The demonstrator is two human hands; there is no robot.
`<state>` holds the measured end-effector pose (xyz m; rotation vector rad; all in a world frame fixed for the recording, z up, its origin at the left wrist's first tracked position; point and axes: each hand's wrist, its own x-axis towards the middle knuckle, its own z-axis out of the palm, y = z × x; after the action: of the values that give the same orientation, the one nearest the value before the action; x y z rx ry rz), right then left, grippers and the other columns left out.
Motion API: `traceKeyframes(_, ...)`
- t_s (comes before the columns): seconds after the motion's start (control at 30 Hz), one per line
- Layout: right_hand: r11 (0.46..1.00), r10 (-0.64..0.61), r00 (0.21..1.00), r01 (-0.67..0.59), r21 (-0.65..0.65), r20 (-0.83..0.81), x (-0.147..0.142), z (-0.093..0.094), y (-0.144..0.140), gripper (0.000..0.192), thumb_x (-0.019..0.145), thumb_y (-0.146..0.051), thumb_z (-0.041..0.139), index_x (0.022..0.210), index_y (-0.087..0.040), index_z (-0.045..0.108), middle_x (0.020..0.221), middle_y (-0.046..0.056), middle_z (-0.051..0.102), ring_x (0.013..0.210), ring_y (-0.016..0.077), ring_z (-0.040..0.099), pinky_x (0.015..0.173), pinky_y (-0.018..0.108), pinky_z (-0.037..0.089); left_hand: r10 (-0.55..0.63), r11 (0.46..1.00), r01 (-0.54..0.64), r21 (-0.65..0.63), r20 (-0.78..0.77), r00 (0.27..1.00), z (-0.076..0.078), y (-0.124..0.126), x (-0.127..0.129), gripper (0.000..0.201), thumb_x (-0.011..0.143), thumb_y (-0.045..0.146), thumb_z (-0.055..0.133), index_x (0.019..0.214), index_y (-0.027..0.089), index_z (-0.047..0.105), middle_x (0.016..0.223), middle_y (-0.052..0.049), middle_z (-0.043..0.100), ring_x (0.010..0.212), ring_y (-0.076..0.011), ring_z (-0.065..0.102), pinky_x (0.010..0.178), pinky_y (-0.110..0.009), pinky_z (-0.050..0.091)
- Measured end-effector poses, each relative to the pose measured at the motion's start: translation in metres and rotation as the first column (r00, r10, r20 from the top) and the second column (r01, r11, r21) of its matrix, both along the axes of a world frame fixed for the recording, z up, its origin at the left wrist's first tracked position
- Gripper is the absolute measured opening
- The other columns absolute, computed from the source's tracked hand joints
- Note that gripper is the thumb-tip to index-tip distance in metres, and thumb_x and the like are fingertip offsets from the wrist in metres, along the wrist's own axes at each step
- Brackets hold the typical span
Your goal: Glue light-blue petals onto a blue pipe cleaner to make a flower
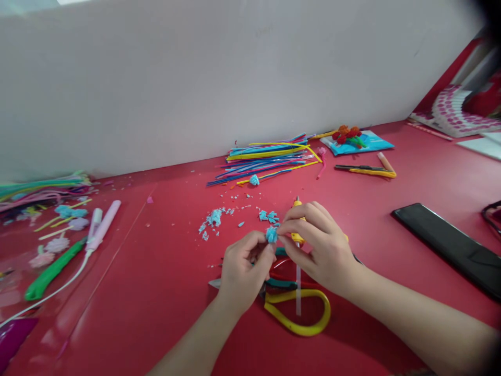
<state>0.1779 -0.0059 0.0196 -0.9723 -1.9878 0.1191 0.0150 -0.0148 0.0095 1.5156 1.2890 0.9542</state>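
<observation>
A glossy red tabletop (164,313) meets a plain white wall (195,78). At the right edge lies one flat black rectangular slab (450,245), its surface showing no readable writing. Against the wall rests one loose bundle of long pipe cleaners in blue, yellow and pink (270,156); a second bundle of pale green and pink ones (39,188) sits at the far left. Beyond the first bundle a light-blue sheet (376,141) carries a cluster of red and orange fuzzy blossoms (346,133). Near it lies one yellow-and-black utility knife (368,169). At left lie one green-handled tool (50,271) and one pale pink stick-shaped device with a white cord (104,224). Under the hands lie yellow-handled scissors (301,313).

The left hand (242,271) and right hand (321,245) meet above the table's middle. Between their fingertips sits one small fluffy light-blue pom-pom of clipped pipe cleaner (271,234), roundish and ragged-edged. The left thumb and forefinger pinch narrowly just below it; the right fingers curl closed against its right side, over a yellow object whose shape I cannot tell. Light-blue fuzzy clippings (213,219) lie scattered just behind; too many to count.
</observation>
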Motion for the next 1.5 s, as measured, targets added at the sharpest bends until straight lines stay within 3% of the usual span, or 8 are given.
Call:
traceKeyframes(0.33,0.997,-0.081,0.996,0.08,0.021,0.046,0.011,0.008,0.007,0.012,0.082,-0.016,0.051,0.092,-0.019,0.057,0.094,0.006,0.057,0.086,0.0176,0.054,0.076,0.032,0.043,0.015,0.998,-0.004,-0.07,0.154,0.988,-0.001,0.001,0.0,0.018,0.079,0.028,0.056,0.065,0.017,0.053,0.053,0.003,0.054,0.036,-0.0049,0.044,0.037,-0.017,0.033)
traceKeyframes(0.47,0.876,-0.231,0.827,0.406,-0.261,0.512,0.044,0.013,0.022,0.019,0.083,-0.03,0.048,0.096,-0.019,0.056,0.09,0.006,0.059,0.067,0.0166,0.057,0.057,0.029,0.04,0.031,0.983,0.039,-0.178,0.378,0.925,-0.003,0.009,-0.004,0.014,0.08,0.028,0.056,0.074,0.016,0.057,0.058,0.002,0.06,0.032,-0.0039,0.043,0.03,-0.015,0.03)
traceKeyframes(0.57,0.849,-0.028,0.721,0.383,-0.364,0.692,0.061,-0.001,0.026,0.024,0.075,-0.032,0.056,0.095,-0.019,0.059,0.092,0.007,0.061,0.074,0.0202,0.061,0.056,0.028,0.038,0.072,0.976,0.038,-0.214,0.483,0.872,-0.004,0.015,-0.007,0.013,0.081,0.027,0.054,0.076,0.016,0.058,0.06,0.002,0.062,0.031,-0.0031,0.042,0.029,-0.014,0.027)
traceKeyframes(0.7,0.847,0.009,0.701,0.373,-0.378,0.713,0.058,-0.027,0.023,0.028,0.066,-0.012,0.052,0.093,-0.015,0.058,0.093,0.011,0.059,0.075,0.0214,0.06,0.057,0.029,0.037,0.106,0.972,0.022,-0.234,0.519,0.848,-0.002,0.018,-0.01,0.014,0.081,0.026,0.055,0.075,0.014,0.06,0.059,0.0,0.062,0.031,-0.002,0.042,0.03,-0.013,0.026)
traceKeyframes(0.9,0.834,-0.109,0.827,0.378,-0.401,0.552,0.045,-0.017,0.025,0.033,0.065,-0.008,0.049,0.097,-0.013,0.052,0.092,0.01,0.055,0.07,0.0173,0.056,0.061,0.027,0.04,0.17,0.964,-0.028,-0.266,0.527,0.833,-0.002,0.021,-0.012,0.016,0.079,0.028,0.058,0.078,0.013,0.063,0.062,0.0,0.062,0.033,-0.0017,0.042,0.03,-0.014,0.026)
traceKeyframes(1.07,0.84,-0.065,0.995,0.099,-0.534,0.081,0.031,0.008,0.012,0.007,0.075,-0.022,0.054,0.08,-0.02,0.049,0.075,0.0,0.054,0.062,0.0126,0.053,0.055,0.022,0.039,0.218,0.957,-0.07,-0.281,0.54,0.813,-0.005,0.023,-0.013,0.016,0.078,0.028,0.058,0.077,0.013,0.063,0.059,0.001,0.061,0.031,-0.001,0.04,0.029,-0.013,0.025)
traceKeyframes(1.23,0.746,0.061,0.988,-0.139,-0.652,-0.142,0.019,0.011,-0.009,0.005,0.081,-0.025,0.05,0.08,-0.02,0.051,0.074,0.0,0.057,0.061,0.0125,0.054,0.053,0.022,0.042,0.234,0.952,-0.08,-0.297,0.532,0.813,-0.007,0.024,-0.013,0.015,0.08,0.028,0.057,0.075,0.014,0.061,0.058,0.002,0.061,0.031,-0.0013,0.04,0.028,-0.012,0.024)
traceKeyframes(1.5,0.771,0.07,0.983,-0.16,-0.616,-0.169,0.017,-0.002,-0.014,0.013,0.085,-0.03,0.049,0.087,-0.02,0.056,0.075,0.002,0.06,0.063,0.0137,0.056,0.058,0.023,0.047,0.227,0.952,-0.069,-0.299,0.534,0.814,-0.007,0.022,-0.012,0.014,0.08,0.026,0.056,0.072,0.016,0.059,0.059,0.003,0.062,0.031,-0.0019,0.04,0.028,-0.013,0.025)
